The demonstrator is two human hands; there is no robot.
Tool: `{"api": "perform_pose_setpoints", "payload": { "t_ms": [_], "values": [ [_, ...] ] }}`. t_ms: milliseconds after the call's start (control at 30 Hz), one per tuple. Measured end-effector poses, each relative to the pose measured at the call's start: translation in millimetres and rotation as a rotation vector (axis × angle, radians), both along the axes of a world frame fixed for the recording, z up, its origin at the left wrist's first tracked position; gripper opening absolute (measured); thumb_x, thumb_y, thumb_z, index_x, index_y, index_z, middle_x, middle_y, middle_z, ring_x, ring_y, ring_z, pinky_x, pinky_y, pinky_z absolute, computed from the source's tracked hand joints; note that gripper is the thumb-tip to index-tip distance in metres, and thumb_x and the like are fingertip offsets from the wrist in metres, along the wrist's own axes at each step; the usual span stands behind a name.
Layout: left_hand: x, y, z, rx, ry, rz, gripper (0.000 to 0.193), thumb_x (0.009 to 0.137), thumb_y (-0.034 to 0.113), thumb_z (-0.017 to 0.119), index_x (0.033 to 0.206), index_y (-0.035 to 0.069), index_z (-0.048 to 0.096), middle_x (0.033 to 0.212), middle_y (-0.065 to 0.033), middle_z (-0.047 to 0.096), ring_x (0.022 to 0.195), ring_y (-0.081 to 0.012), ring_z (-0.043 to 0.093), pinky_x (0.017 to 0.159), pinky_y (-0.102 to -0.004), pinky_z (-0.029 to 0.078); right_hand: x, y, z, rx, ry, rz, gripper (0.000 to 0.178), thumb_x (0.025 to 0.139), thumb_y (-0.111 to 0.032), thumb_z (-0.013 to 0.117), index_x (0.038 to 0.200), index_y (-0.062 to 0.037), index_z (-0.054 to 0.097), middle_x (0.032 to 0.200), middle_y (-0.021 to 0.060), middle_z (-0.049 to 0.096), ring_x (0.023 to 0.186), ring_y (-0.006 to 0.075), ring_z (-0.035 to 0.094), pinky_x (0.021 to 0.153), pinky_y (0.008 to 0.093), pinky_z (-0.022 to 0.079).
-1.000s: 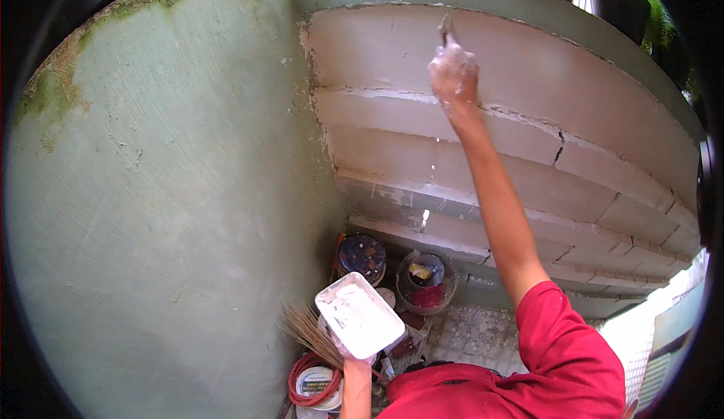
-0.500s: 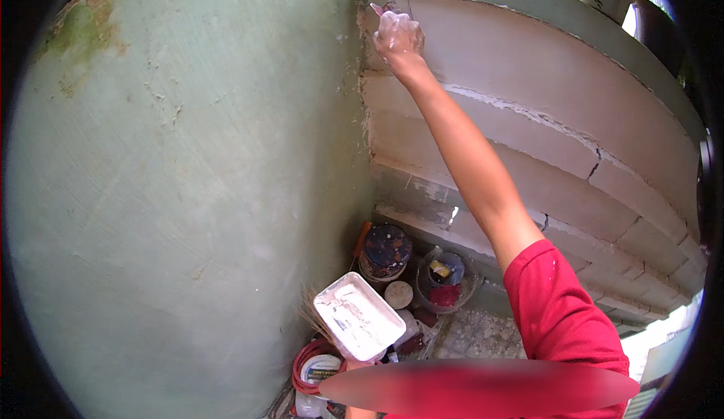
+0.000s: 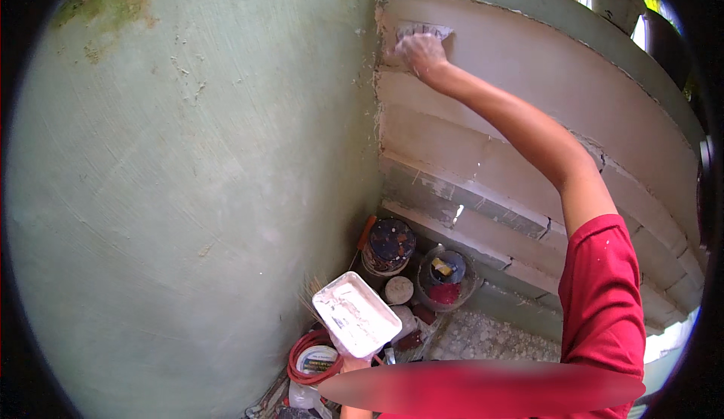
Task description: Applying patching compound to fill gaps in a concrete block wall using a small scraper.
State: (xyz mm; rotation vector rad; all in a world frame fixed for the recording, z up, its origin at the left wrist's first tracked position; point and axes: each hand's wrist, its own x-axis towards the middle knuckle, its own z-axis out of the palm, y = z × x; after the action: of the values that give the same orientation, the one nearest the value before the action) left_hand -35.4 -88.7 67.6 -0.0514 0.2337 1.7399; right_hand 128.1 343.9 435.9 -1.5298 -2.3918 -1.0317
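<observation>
While holding up a white tray (image 3: 377, 297) by its near end with the left hand (image 3: 354, 361), have the right hand (image 3: 422, 49) up high, closed snugly around a wide scraper (image 3: 437, 29). Blade flat-ish on the pinkish wall (image 3: 528, 64), pretty near the corner with the green wall (image 3: 188, 193). Can't tell the exact bend of the left fingers, mostly tucked under the paste-smeared tray. Down past that, a lidded bucket (image 3: 391, 242), a clear basin (image 3: 473, 282), plus a red hose (image 3: 294, 359) coiled up.
</observation>
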Motion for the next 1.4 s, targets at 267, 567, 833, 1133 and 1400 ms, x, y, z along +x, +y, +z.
{"api": "perform_pose_setpoints", "payload": {
  "t_ms": [267, 567, 833, 1133, 1400],
  "values": [
    [0.7, 7.8, 11.9, -0.045, -0.128, -0.014, 0.062, 0.095, 0.04, 0.046, 0.142, 0.002, 0.032, 0.141, -0.016, 0.043, 0.128, -0.0312, 0.045, 0.107, -0.0473, 0.037, 0.9, 5.3, -41.3, -0.063, -0.032, 0.222, 0.016, 0.088, -0.017, 0.056, 0.095, -0.0121, 0.069, 0.096, 0.0091, 0.067, 0.093, 0.0288, 0.067, 0.073, 0.0441, 0.056],
    [-5.4, -10.3, 1.2, -0.056, -0.27, 0.012, 0.062, 0.094, 0.04, 0.047, 0.14, 0.0, 0.034, 0.14, -0.0179, 0.044, 0.127, -0.033, 0.045, 0.107, -0.0491, 0.037, -15.8, 2.3, 8.4, 0.123, 0.09, 0.13, 0.017, 0.092, -0.019, 0.054, 0.093, -0.0144, 0.07, 0.088, 0.0086, 0.069, 0.078, 0.0271, 0.069, 0.064, 0.0388, 0.056],
    [1.7, -1.9, -2.2, -0.046, -0.381, 0.005, 0.063, 0.093, 0.039, 0.049, 0.139, -0.002, 0.036, 0.138, -0.0195, 0.045, 0.126, -0.0347, 0.046, 0.106, -0.0506, 0.037, -6.3, 14.0, -54.3, 0.038, -0.174, 0.255, 0.015, 0.086, -0.018, 0.059, 0.097, -0.0169, 0.069, 0.099, 0.0092, 0.067, 0.087, 0.027, 0.068, 0.068, 0.0399, 0.055],
    [-9.5, -10.0, -23.4, -0.007, -0.516, -0.004, 0.063, 0.092, 0.039, 0.051, 0.137, -0.004, 0.038, 0.137, -0.0214, 0.046, 0.125, -0.0366, 0.046, 0.106, -0.0524, 0.037, 19.5, -44.8, 32.4, 0.147, 0.438, 0.148, 0.03, 0.082, -0.015, 0.058, 0.111, -0.0077, 0.062, 0.096, 0.0181, 0.068, 0.088, 0.0339, 0.068, 0.072, 0.0456, 0.056],
    [-2.2, 9.2, -18.7, -0.003, -0.614, -0.07, 0.064, 0.092, 0.039, 0.052, 0.135, -0.006, 0.04, 0.136, -0.0231, 0.047, 0.124, -0.0382, 0.047, 0.105, -0.0539, 0.037, -0.8, 34.3, -11.6, 0.026, -0.082, 0.043, 0.014, 0.089, -0.015, 0.055, 0.09, -0.0116, 0.069, 0.095, 0.0081, 0.066, 0.083, 0.0243, 0.068, 0.065, 0.0349, 0.054]
  ]
}}
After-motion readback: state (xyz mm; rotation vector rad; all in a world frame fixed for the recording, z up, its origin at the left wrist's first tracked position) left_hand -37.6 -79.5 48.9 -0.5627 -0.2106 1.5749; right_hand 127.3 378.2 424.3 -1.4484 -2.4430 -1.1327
